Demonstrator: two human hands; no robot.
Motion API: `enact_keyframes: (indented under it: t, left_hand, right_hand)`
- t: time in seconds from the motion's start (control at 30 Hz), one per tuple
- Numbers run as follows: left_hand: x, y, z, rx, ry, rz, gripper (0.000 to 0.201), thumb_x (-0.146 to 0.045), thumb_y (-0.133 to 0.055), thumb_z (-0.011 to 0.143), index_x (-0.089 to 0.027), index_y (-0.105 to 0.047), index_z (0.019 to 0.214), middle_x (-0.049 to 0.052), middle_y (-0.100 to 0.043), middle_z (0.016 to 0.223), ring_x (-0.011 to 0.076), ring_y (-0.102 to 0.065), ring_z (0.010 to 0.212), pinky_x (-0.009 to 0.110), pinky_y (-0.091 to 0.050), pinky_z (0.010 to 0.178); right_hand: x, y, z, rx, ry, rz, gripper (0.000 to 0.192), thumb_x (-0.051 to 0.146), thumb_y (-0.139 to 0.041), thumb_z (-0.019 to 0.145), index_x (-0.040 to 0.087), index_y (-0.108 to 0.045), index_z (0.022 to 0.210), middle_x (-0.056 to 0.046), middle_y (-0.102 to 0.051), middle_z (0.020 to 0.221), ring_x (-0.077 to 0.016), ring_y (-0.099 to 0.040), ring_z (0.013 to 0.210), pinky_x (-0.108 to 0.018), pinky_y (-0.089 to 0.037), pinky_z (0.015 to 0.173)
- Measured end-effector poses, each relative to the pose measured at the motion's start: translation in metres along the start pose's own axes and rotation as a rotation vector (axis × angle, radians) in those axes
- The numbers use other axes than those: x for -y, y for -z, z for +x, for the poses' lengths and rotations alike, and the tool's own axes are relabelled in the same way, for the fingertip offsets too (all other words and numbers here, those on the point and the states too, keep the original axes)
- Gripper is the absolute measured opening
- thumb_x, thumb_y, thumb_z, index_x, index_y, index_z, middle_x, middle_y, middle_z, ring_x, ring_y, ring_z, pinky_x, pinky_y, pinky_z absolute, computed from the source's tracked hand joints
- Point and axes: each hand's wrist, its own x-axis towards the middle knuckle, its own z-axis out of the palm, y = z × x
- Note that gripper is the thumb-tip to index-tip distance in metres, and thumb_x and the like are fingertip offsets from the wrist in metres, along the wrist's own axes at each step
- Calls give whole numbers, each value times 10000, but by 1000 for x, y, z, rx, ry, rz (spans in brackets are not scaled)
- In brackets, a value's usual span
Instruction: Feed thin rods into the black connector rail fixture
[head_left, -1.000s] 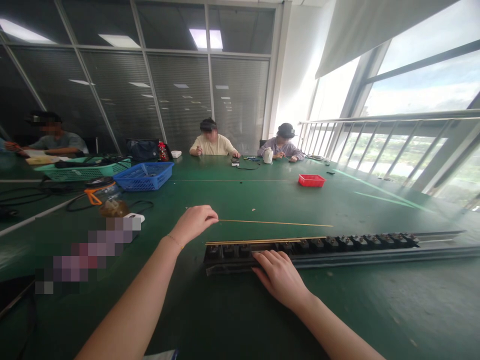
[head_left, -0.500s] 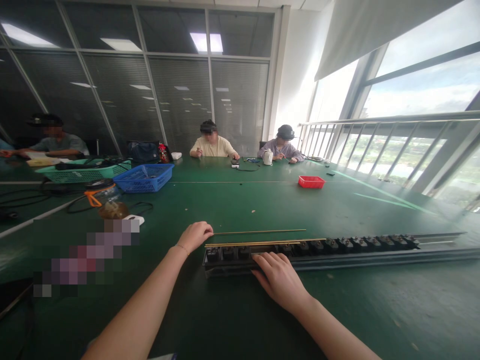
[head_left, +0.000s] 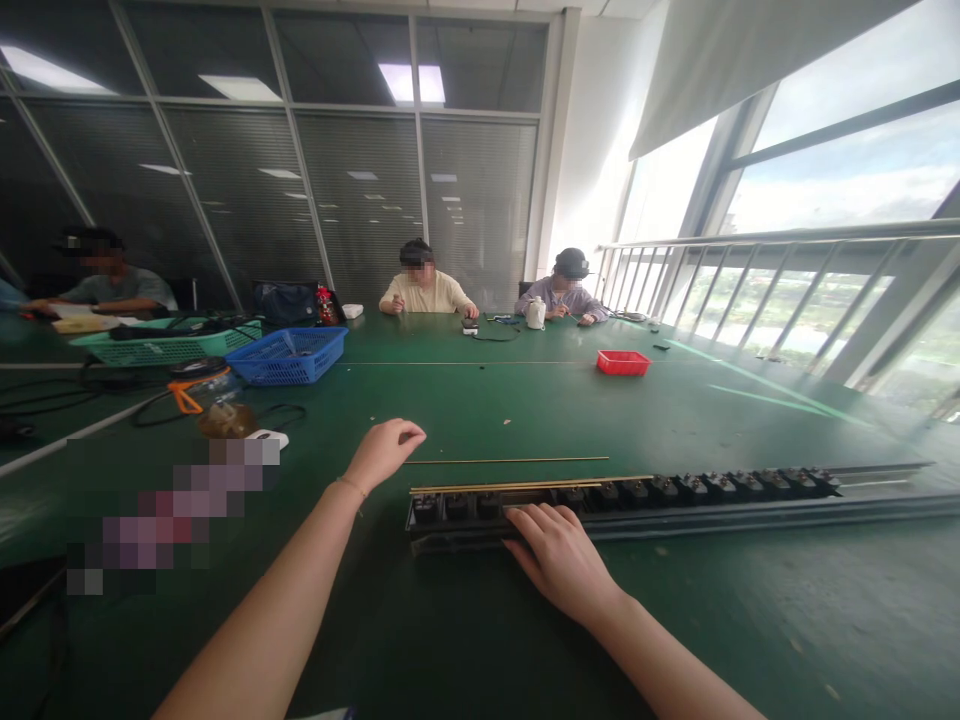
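Note:
A long dark rail (head_left: pixel 675 522) lies across the table before me, with several black blocks (head_left: pixel 694 486) in a row in its channel. My right hand (head_left: pixel 559 560) grips the rail's near side, fingers over the top edge and thumb lower down. Thin brass-coloured rods (head_left: pixel 510 487) rest along the rail's far edge at its left part. Another thin rod (head_left: pixel 517 460) lies on the table just beyond the rail. My left hand (head_left: pixel 382 455) hovers by that rod's left end, thumb and fingertips pinched together, apart from the rod, with nothing seen between them.
On the left stand a blue basket (head_left: pixel 289 358), a green basket (head_left: pixel 165 345) and a jar with an orange strap (head_left: pixel 201 385). A small red tray (head_left: pixel 622 363) sits farther off on the green table (head_left: pixel 450 410). Three people sit at the far side.
My left hand has let go of the single rod and risen slightly up and away from it. The rod stays on the table. My right hand has hardly moved on the rail.

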Motion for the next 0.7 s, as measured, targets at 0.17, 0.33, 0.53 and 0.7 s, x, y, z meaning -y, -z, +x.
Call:
enact_keyframes:
  t: [0.17, 0.33, 0.53, 0.7]
  left_hand:
    - [-34, 40, -13, 445, -105, -163, 323, -450, -501, 716, -211, -647, 876, 12, -663, 853, 160, -587, 774, 227, -426, 664]
    - [-49, 46, -23, 574, -159, -111, 283, -427, -542, 685, -206, -664, 812, 13, -666, 819, 149, -584, 726, 213, -404, 601]
    - [-46, 43, -21, 553, -145, -97, 279, -432, -534, 683, -197, -657, 768, 15, -657, 774, 148, -575, 696, 217, -389, 580]
    - [-48, 44, -21, 522, -151, -76, 280, -444, -555, 655, -186, -655, 700, 12, -652, 765, 148, -567, 687, 216, -383, 583]
  right_hand:
    - [1, 2, 1, 5, -4, 8, 225, 269, -429, 847, 202, -488, 1053, -36, -585, 912, -147, -517, 821, -287, -343, 702]
    - [2, 1, -1, 24, -20, 26, 232, 259, -425, 847, 195, -497, 1058, -46, -590, 921, -157, -523, 826, -299, -366, 708]
    - [-3, 23, 8, -3, 22, 190, 253, 250, -414, 852, 209, -527, 1075, -53, -603, 991, -143, -544, 904, -290, -412, 784]
    - [41, 56, -22, 1, 150, 417, 313, 426, -403, 846, 230, -597, 993, -34, -630, 901, -126, -566, 886, -246, -439, 752]
